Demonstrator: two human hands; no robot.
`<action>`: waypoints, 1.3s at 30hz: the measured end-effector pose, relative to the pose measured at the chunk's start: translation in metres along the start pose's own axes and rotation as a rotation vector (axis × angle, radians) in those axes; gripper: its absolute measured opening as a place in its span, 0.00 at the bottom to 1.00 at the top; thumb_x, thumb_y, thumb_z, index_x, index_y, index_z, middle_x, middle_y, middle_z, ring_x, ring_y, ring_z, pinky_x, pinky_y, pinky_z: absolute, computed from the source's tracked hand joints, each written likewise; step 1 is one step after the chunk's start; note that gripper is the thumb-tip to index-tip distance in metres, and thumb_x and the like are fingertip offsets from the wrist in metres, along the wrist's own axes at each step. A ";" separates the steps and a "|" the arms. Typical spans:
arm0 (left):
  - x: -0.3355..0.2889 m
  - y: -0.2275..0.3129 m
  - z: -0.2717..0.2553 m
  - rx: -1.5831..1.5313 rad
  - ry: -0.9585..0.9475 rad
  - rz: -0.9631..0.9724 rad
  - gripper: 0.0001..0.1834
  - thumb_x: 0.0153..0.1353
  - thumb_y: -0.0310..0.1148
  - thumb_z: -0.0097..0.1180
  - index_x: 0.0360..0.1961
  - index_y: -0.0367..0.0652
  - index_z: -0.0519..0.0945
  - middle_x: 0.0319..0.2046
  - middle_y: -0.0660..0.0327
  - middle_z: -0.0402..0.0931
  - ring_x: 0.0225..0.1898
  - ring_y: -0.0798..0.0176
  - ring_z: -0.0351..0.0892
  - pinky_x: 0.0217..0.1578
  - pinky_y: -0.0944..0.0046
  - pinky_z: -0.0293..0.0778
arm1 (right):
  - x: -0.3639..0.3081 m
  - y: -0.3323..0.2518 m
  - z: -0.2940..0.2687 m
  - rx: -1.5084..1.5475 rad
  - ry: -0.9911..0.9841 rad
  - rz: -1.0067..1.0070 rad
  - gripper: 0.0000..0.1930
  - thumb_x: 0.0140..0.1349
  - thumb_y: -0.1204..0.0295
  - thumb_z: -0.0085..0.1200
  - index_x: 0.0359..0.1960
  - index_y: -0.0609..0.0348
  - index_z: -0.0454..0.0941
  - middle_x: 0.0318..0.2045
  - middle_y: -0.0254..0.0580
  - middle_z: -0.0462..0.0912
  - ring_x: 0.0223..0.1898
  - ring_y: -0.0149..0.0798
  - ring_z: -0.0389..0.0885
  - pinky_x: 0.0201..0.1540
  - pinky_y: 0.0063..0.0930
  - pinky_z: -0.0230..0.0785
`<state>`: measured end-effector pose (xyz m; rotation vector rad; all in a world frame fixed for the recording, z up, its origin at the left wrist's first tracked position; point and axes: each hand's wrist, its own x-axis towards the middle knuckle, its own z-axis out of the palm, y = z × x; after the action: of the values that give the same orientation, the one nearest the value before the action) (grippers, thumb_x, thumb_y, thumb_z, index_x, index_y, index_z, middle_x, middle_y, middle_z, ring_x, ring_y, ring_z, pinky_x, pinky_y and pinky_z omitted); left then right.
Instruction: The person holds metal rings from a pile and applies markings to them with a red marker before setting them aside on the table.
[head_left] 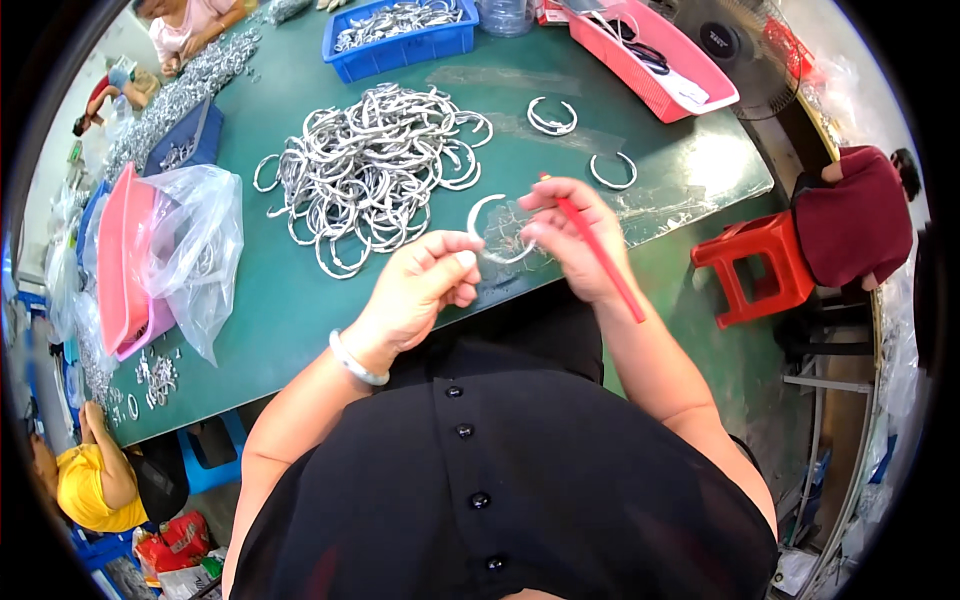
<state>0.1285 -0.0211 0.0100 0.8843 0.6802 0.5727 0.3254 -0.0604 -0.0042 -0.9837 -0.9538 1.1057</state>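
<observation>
My left hand (pixel 425 285) pinches a silvery open bangle (pixel 472 214) between thumb and fingers, just above the table's near edge. My right hand (pixel 578 240) is closed around a slim red pen-like tool (pixel 603 260), which slants back over the wrist; its working tip cannot be made out. Thumb and fingertips of that hand are close to the bangle's other end, and whether they touch it is unclear. Beyond my left hand lies a large heap of similar bangles (pixel 365 165). Two single bangles, one farther (pixel 552 118) and one nearer (pixel 613 172), rest to the right.
Loose wire-like scraps (pixel 500 232) lie beneath my hands on the green table (pixel 285 350). A blue bin (pixel 400 50) and pink basket (pixel 650 75) stand at the back; a plastic bag (pixel 205 240) drapes a pink tray at left. A red stool (pixel 755 265) and co-workers surround the table.
</observation>
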 end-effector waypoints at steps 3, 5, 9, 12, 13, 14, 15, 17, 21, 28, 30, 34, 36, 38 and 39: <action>-0.001 0.000 0.003 0.074 -0.039 -0.003 0.10 0.59 0.29 0.47 0.42 0.38 0.72 0.25 0.65 0.72 0.24 0.74 0.69 0.28 0.75 0.68 | 0.015 -0.023 -0.036 -0.382 0.089 -0.175 0.20 0.46 0.89 0.50 0.42 0.60 0.69 0.35 0.37 0.73 0.29 0.23 0.71 0.35 0.16 0.67; -0.005 0.000 -0.001 0.148 -0.025 0.005 0.10 0.59 0.29 0.46 0.41 0.37 0.72 0.25 0.65 0.71 0.24 0.74 0.68 0.29 0.75 0.68 | 0.028 -0.033 -0.072 -0.539 0.145 -0.219 0.19 0.46 0.89 0.49 0.42 0.60 0.70 0.35 0.36 0.74 0.30 0.23 0.70 0.36 0.15 0.66; -0.018 0.003 -0.014 0.256 0.041 0.023 0.10 0.59 0.29 0.46 0.41 0.37 0.73 0.25 0.66 0.71 0.24 0.75 0.68 0.28 0.76 0.67 | 0.044 -0.035 -0.136 -0.754 0.163 -0.072 0.16 0.48 0.85 0.47 0.41 0.61 0.70 0.33 0.36 0.74 0.30 0.26 0.72 0.35 0.19 0.66; -0.035 0.000 -0.033 0.226 0.132 0.054 0.09 0.59 0.28 0.47 0.40 0.37 0.73 0.24 0.66 0.71 0.23 0.75 0.68 0.27 0.76 0.67 | 0.049 -0.033 -0.133 -1.269 0.295 -0.135 0.12 0.47 0.83 0.48 0.35 0.60 0.72 0.28 0.45 0.75 0.31 0.39 0.74 0.35 0.26 0.66; -0.041 0.001 -0.037 0.214 0.179 0.062 0.09 0.59 0.28 0.47 0.39 0.37 0.73 0.23 0.66 0.71 0.23 0.75 0.68 0.26 0.76 0.66 | 0.051 -0.031 -0.128 -1.455 0.273 -0.454 0.07 0.49 0.78 0.51 0.32 0.61 0.72 0.27 0.47 0.75 0.29 0.47 0.74 0.33 0.27 0.66; -0.046 0.001 -0.041 0.202 0.225 0.070 0.09 0.58 0.28 0.47 0.39 0.38 0.74 0.23 0.66 0.71 0.23 0.75 0.68 0.26 0.77 0.66 | 0.053 -0.031 -0.123 -1.453 0.267 -0.461 0.07 0.49 0.78 0.51 0.32 0.61 0.72 0.27 0.47 0.75 0.29 0.47 0.74 0.33 0.27 0.66; -0.050 0.000 -0.044 0.176 0.252 0.089 0.08 0.58 0.28 0.47 0.38 0.38 0.74 0.23 0.66 0.71 0.22 0.75 0.68 0.25 0.77 0.66 | 0.054 -0.030 -0.118 -1.441 0.266 -0.502 0.06 0.51 0.76 0.51 0.31 0.61 0.72 0.25 0.46 0.75 0.27 0.48 0.73 0.32 0.28 0.66; -0.056 -0.002 -0.050 0.162 0.280 0.105 0.08 0.58 0.28 0.48 0.38 0.38 0.74 0.22 0.66 0.71 0.22 0.75 0.68 0.25 0.77 0.66 | 0.061 -0.030 -0.089 -1.176 0.182 -0.471 0.07 0.55 0.70 0.50 0.30 0.61 0.72 0.22 0.45 0.75 0.24 0.44 0.73 0.30 0.26 0.65; -0.062 -0.005 -0.056 0.146 0.297 0.137 0.08 0.58 0.28 0.47 0.38 0.37 0.74 0.22 0.66 0.71 0.22 0.75 0.68 0.25 0.77 0.67 | 0.083 -0.014 -0.029 -0.849 0.020 -0.359 0.06 0.55 0.71 0.51 0.33 0.59 0.74 0.21 0.42 0.74 0.25 0.34 0.75 0.30 0.24 0.65; -0.076 -0.004 -0.059 0.171 0.301 0.168 0.08 0.59 0.27 0.46 0.38 0.37 0.74 0.23 0.66 0.71 0.24 0.76 0.68 0.27 0.77 0.67 | 0.139 0.006 0.076 -1.060 -0.314 -0.751 0.10 0.46 0.76 0.56 0.31 0.58 0.71 0.24 0.44 0.73 0.29 0.46 0.72 0.33 0.34 0.65; -0.081 -0.003 -0.062 0.162 0.318 0.157 0.08 0.59 0.28 0.46 0.38 0.37 0.74 0.24 0.66 0.71 0.24 0.76 0.68 0.27 0.77 0.67 | 0.148 0.010 0.088 -1.114 -0.331 -0.804 0.08 0.47 0.75 0.54 0.30 0.58 0.70 0.26 0.44 0.73 0.32 0.47 0.71 0.35 0.36 0.64; -0.093 -0.003 -0.071 0.146 0.367 0.153 0.08 0.59 0.28 0.46 0.38 0.37 0.74 0.24 0.66 0.71 0.23 0.76 0.68 0.27 0.77 0.67 | 0.152 0.011 0.099 -1.252 -0.400 -0.847 0.07 0.47 0.77 0.49 0.30 0.58 0.69 0.24 0.44 0.73 0.33 0.47 0.71 0.35 0.37 0.64; -0.097 -0.004 -0.076 0.137 0.382 0.160 0.08 0.59 0.28 0.46 0.38 0.37 0.74 0.23 0.66 0.71 0.23 0.76 0.68 0.27 0.77 0.67 | 0.152 0.008 0.102 -1.314 -0.437 -0.847 0.07 0.47 0.78 0.46 0.29 0.58 0.67 0.24 0.44 0.73 0.33 0.48 0.72 0.35 0.38 0.65; -0.097 -0.004 -0.078 0.132 0.384 0.165 0.08 0.59 0.27 0.46 0.37 0.37 0.74 0.23 0.66 0.71 0.23 0.76 0.68 0.27 0.77 0.67 | 0.155 0.005 0.096 -1.329 -0.399 -0.844 0.07 0.45 0.79 0.47 0.29 0.58 0.66 0.23 0.45 0.72 0.31 0.49 0.72 0.33 0.39 0.64; -0.098 -0.004 -0.079 0.123 0.386 0.160 0.08 0.59 0.28 0.47 0.37 0.37 0.74 0.23 0.66 0.71 0.23 0.76 0.68 0.27 0.77 0.67 | 0.156 0.004 0.092 -1.266 -0.366 -0.859 0.08 0.44 0.80 0.47 0.28 0.59 0.65 0.23 0.45 0.72 0.29 0.49 0.72 0.32 0.40 0.64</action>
<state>0.0070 -0.0521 -0.0010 0.9585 1.0071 0.8645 0.2654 0.1056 0.0359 -1.1179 -2.2104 -0.1862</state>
